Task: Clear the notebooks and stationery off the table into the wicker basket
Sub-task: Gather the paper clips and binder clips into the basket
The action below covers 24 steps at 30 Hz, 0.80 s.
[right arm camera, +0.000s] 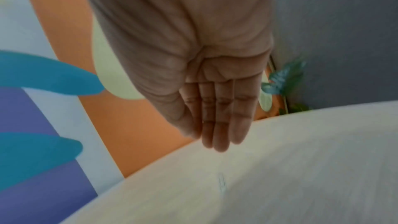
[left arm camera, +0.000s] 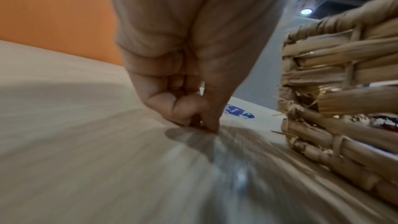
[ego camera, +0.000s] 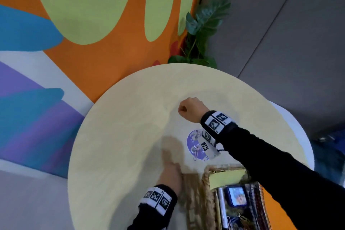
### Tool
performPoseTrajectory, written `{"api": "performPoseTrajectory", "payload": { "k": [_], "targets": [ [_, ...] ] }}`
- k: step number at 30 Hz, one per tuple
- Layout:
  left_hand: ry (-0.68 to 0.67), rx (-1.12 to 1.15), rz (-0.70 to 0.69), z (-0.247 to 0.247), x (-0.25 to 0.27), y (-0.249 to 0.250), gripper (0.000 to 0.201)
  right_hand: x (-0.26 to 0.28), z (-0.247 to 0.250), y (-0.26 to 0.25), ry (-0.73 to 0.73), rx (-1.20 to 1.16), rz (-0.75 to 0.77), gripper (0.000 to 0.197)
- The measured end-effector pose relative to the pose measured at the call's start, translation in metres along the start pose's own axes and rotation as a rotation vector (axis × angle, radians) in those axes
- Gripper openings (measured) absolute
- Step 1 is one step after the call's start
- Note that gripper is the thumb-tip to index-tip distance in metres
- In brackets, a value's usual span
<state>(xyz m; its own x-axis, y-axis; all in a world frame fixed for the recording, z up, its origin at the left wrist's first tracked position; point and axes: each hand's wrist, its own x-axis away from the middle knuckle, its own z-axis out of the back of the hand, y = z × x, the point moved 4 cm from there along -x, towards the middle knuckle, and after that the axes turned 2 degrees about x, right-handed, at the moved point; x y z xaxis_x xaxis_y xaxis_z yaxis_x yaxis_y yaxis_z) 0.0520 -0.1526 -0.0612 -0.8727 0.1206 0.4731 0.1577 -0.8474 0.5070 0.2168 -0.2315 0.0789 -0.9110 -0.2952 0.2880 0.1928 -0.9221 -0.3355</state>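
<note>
On the round pale table (ego camera: 115,136), my right hand (ego camera: 188,108) hangs over the far part, bent down at the wrist. The right wrist view shows its fingers (right arm camera: 217,125) straight and together, holding nothing, above a faint paper clip (right arm camera: 221,183). My left hand (ego camera: 170,168) is blurred beside the wicker basket (ego camera: 206,175). Its thumb and forefinger (left arm camera: 206,123) are pinched together on the tabletop, with nothing visible between them. A purple round card (ego camera: 193,144) with a paper clip (ego camera: 196,153) on it lies between the hands. The basket holds a yellow pad (ego camera: 226,176), spiral notebooks (ego camera: 256,205) and pens.
The basket wall (left arm camera: 344,108) stands just right of my left hand. A green plant (ego camera: 203,30) rises behind the table's far edge against an orange, green and blue painted wall. A white rounded surface (ego camera: 296,123) shows past the table's right rim.
</note>
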Motion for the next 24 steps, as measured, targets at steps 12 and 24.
{"api": "performPoseTrajectory", "payload": {
  "k": [12, 24],
  "targets": [
    [0.196, 0.293, -0.216, 0.052, -0.006, -0.032, 0.005, -0.121, -0.078, 0.003, -0.068, -0.102, -0.269, 0.021],
    [0.275, 0.358, -0.197, 0.086, -0.015, -0.018, 0.014, -0.111, -0.084, 0.017, -0.08, -0.191, -0.339, 0.031]
  ]
}}
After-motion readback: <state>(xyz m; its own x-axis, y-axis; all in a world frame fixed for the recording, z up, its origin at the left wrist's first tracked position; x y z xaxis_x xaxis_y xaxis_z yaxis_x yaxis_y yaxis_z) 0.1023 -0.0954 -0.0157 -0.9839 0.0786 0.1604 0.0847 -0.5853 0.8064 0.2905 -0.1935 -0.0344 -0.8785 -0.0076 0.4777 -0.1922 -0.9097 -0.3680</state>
